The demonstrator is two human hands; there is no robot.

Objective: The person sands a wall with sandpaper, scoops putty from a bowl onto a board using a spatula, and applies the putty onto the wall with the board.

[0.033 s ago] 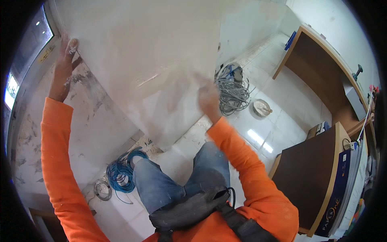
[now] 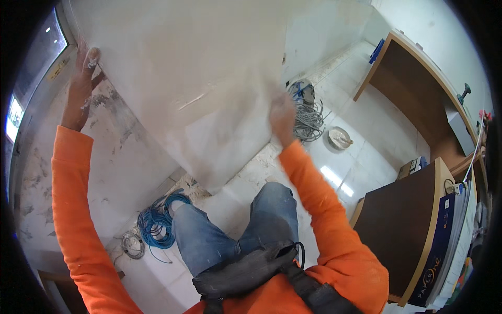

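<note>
My left hand (image 2: 82, 89), dusted with white, rests high against the left edge of a pale wall panel or column (image 2: 172, 63). Its thumb is apart from the fingers, which reach upward along that edge. My right hand (image 2: 283, 116) is at the right side of the same pale surface. It is smeared by motion, so its fingers and anything in them cannot be made out. Between the hands, the surface carries smudged patches and a thin raised streak (image 2: 192, 101).
Coiled blue cable (image 2: 157, 225) lies by my left knee, with a small grey coil (image 2: 133, 246) beside it. Grey cables (image 2: 309, 123) and a round bowl (image 2: 340, 139) sit on the tiled floor. At the right stand a curved brown desk (image 2: 413, 83) and a brown cabinet (image 2: 395, 225).
My right hand has moved to the right across the pale surface, toward its right edge. My left hand has stayed almost in place.
</note>
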